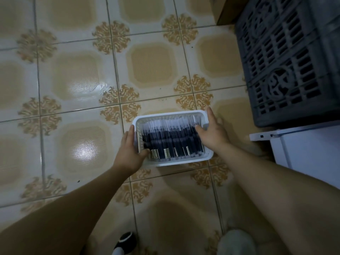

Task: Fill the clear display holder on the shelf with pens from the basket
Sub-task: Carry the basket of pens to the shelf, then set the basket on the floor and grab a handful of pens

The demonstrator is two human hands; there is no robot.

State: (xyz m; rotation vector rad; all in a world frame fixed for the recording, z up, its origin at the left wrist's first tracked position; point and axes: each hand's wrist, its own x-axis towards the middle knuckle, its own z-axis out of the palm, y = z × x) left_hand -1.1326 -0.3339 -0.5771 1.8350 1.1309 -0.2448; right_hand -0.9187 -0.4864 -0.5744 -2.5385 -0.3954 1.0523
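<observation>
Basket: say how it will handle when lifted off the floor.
Probably heavy for its size: the basket is packed with pens. Its thin perforated walls may flex. Tilted, the loose pens would likely slide.

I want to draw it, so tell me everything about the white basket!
The white basket is a rectangular plastic tray with rounded corners, a smooth rim and walls full of tiny holes. It is packed with dark pens lying side by side. The left hand and right hand grip its short sides, thumbs inside, over the tiled floor.
</observation>
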